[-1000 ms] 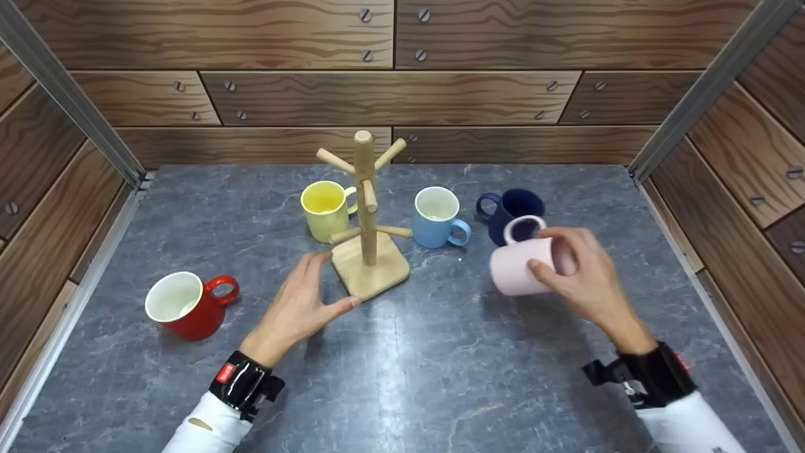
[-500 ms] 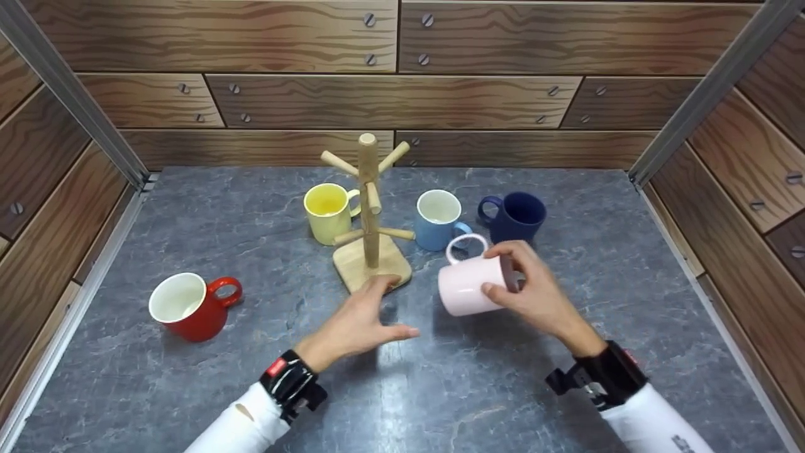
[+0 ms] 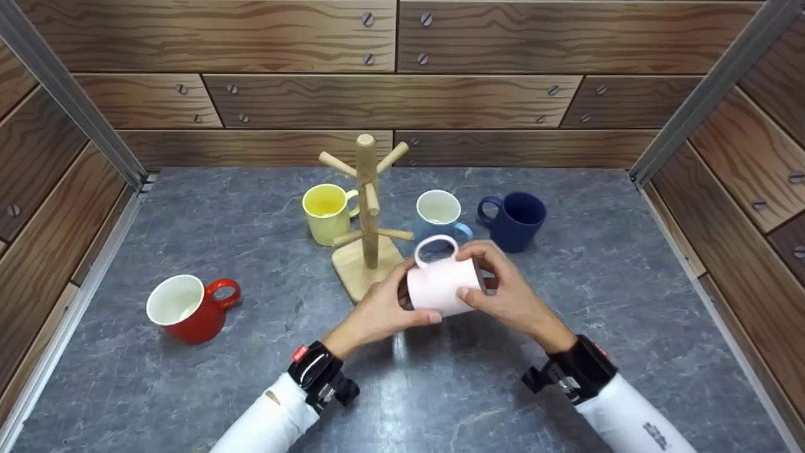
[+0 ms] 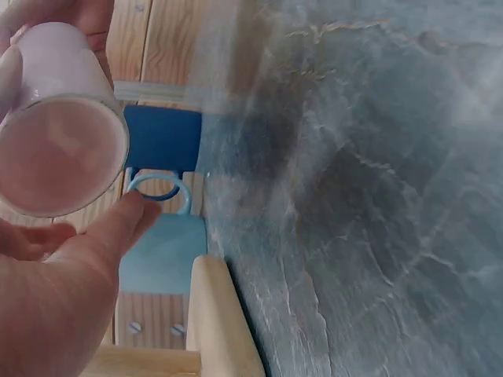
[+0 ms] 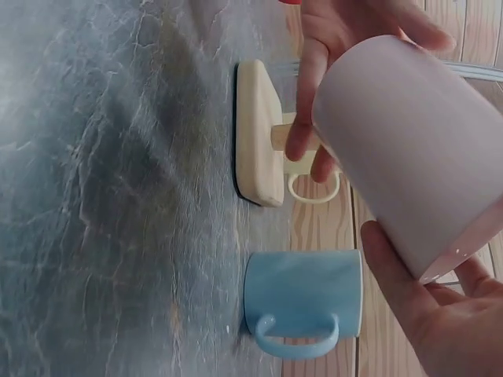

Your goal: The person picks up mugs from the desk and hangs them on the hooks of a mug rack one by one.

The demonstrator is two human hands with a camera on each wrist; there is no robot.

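My right hand (image 3: pixel 512 299) grips a pale pink mug (image 3: pixel 443 286) near its rim, fingers above and thumb below. The mug lies on its side in the air, base to the left, handle up. Around the base end comes my left hand (image 3: pixel 380 308), its thumb and fingers spread and fairly straight; whether it touches the mug is hard to tell. In the left wrist view the mug's round underside (image 4: pixel 63 157) faces that hand. Just behind the left hand stands a wooden mug tree (image 3: pixel 370 245) with bare pegs; the hand hides part of its square base.
A light blue mug (image 3: pixel 437 214) stands right of the tree, partly behind the pink one. Farther right is a navy mug (image 3: pixel 519 223). The yellow mug (image 3: pixel 328 220) stands behind the tree, the red mug (image 3: pixel 195 314) at left. Wood-patterned walls (image 3: pixel 390 100) enclose the grey tabletop (image 3: pixel 283 402).
My right hand has carried the pink mug leftward, toward the tree. My left hand has left the tree's base and moved right, up to the mug's bottom end.
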